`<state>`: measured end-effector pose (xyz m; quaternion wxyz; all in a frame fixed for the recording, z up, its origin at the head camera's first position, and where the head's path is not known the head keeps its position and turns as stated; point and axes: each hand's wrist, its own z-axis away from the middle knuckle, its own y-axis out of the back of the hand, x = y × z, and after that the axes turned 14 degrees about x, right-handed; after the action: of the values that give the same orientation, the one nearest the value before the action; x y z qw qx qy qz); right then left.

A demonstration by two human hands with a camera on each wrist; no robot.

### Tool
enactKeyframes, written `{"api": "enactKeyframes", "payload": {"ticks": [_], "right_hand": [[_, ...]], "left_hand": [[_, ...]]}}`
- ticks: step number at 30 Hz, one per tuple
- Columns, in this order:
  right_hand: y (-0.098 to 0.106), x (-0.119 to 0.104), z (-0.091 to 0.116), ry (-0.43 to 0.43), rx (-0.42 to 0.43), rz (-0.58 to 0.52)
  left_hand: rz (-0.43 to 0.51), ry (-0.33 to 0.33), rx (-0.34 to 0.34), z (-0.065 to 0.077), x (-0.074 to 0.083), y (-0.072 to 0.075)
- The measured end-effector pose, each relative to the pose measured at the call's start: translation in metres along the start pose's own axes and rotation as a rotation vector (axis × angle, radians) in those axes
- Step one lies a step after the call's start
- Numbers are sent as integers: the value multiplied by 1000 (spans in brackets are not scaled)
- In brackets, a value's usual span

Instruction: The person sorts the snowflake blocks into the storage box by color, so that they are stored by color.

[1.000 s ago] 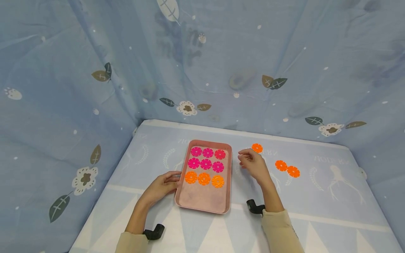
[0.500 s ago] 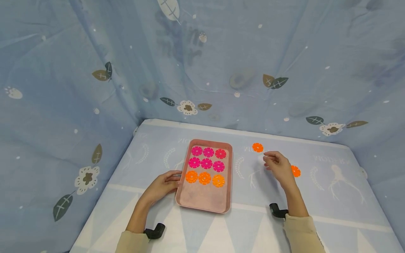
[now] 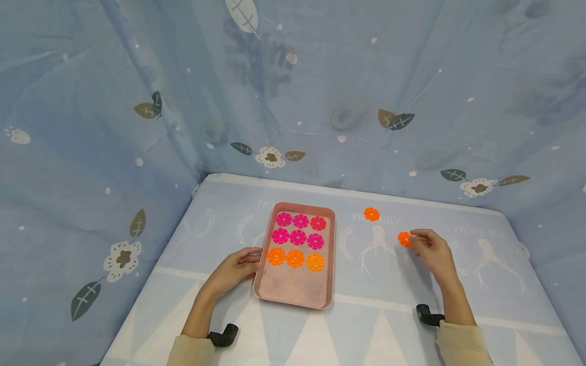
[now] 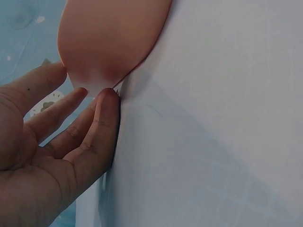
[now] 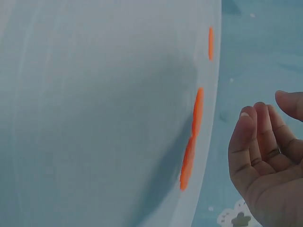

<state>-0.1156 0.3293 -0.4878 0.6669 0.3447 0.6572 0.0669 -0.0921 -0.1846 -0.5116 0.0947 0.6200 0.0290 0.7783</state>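
A pink tray [image 3: 293, 295] holds flower-shaped plastic discs in three rows: pink discs [image 3: 298, 237] in the two far rows, orange discs [image 3: 295, 258] in the third. My left hand [image 3: 233, 272] rests its relaxed fingertips against the tray's left wall; the left wrist view shows these fingers [image 4: 108, 109] at a tray corner. Over the loose orange discs to the right hovers my right hand [image 3: 432, 251], holding nothing. It partly covers one orange disc [image 3: 404, 239] and hides its neighbour [image 5: 187, 165]. In the right wrist view its fingers are loosely bent and apart from the discs.
Another loose orange disc [image 3: 372, 214] lies farther back, right of the tray. A patterned pale cloth [image 3: 366, 330] covers the table, and blue printed curtains [image 3: 320, 101] enclose its back and sides. Black wrist mounts [image 3: 223, 336] sit on both wrists.
My right hand has moved rightward from beside the tray to over the pair of loose orange discs. My left hand and the tray have stayed in place.
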Motion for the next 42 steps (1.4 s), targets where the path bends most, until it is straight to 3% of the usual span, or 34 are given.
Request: {"api": "enactKeyframes", "payload": {"ticks": [6, 11, 17, 27, 42], "right_hand": [[17, 16, -12, -38, 1, 127], [23, 30, -22, -100, -66, 226], [26, 44, -29, -94, -134, 323], [22, 41, -31, -103, -109, 349], [27, 39, -40, -219, -164, 363]], "left_hand": [[12, -7, -12, 0, -1, 0], [4, -11, -8, 0, -2, 0], [5, -10, -7, 0, -2, 0], [14, -6, -12, -1, -3, 0], [6, -10, -5, 0, -3, 0]]}}
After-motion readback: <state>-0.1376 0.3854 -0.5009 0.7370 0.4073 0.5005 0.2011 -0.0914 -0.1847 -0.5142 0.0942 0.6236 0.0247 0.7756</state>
